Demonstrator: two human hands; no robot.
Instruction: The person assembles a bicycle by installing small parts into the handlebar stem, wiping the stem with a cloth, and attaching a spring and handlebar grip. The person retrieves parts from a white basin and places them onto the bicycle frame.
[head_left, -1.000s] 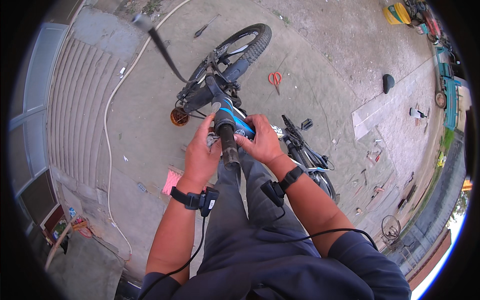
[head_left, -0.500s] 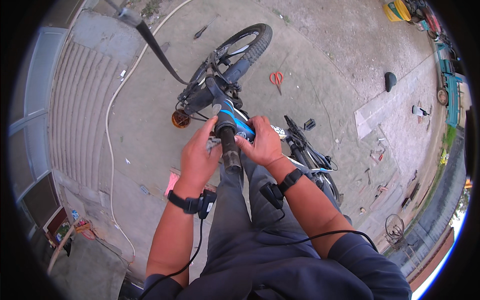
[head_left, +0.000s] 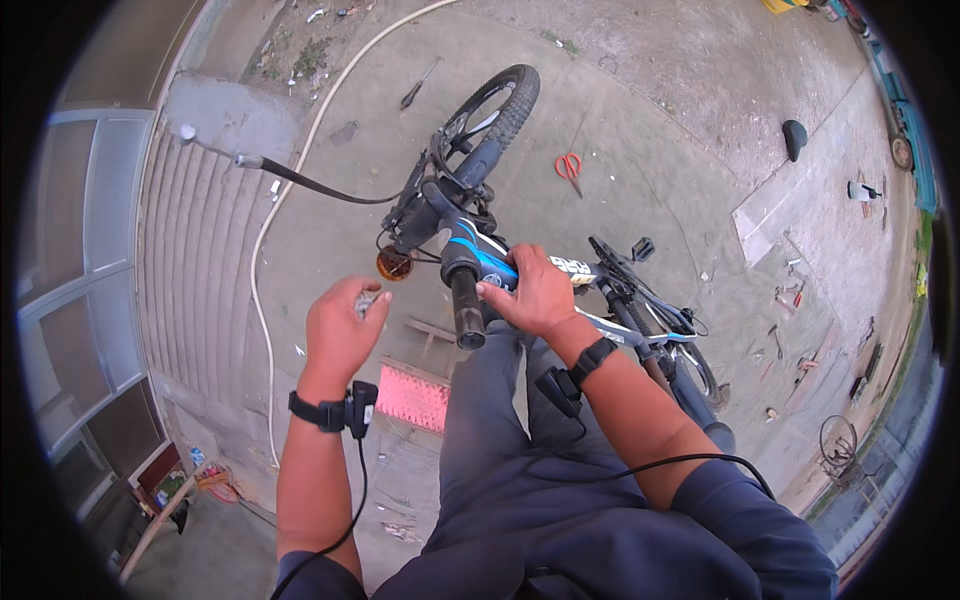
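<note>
While the left hand [head_left: 347, 325] pinches a pale wad [head_left: 366, 303], the right hand [head_left: 540, 292] wraps the bicycle frame [head_left: 488, 262].

The dark tube [head_left: 468, 308] rises bare from the front of the frame, close by the right hand's thumb; nothing is fitted over its near end and pale marks show there, so the handling looks partway, though how far cannot be told. Between the tube and the left hand a gap gives room for moving; a hose [head_left: 256, 290] runs along the left edge of the concrete ground [head_left: 640, 220] beside a ridged ramp [head_left: 200, 270], and red-handled scissors [head_left: 569, 172] lie beyond the right hand, toward the far edge.
</note>
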